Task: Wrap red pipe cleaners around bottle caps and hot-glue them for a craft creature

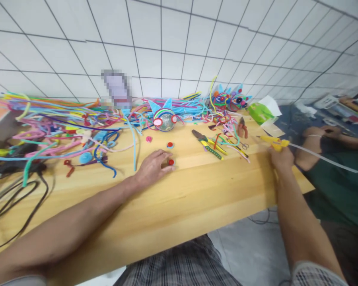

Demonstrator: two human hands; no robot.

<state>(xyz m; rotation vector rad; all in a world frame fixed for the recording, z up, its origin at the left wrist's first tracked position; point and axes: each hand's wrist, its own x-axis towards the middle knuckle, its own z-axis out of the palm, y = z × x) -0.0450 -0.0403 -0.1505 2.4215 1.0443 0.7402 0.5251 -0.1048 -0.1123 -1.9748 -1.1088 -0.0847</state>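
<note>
My left hand [153, 167] rests on the wooden table [197, 190], fingers curled, with the fingertips pinching a small red round piece [171, 162]. A second red round piece [170, 145] and a pink one [148, 139] lie just beyond it. My right hand [282, 157] is closed around a yellow glue gun [275, 142] with a long clear glue stick [322, 157] sticking out to the right. A round pipe-cleaner figure [164, 118] with blue ears stands behind the small pieces.
A big heap of coloured pipe cleaners [53, 119] covers the table's back left. Black cables [14, 186] lie at the left. Pliers [205, 143], scissors and scraps sit mid-right. Two more figures [229, 100] and a green packet [258, 112] stand behind. Another person's arms [316, 139] are at the right.
</note>
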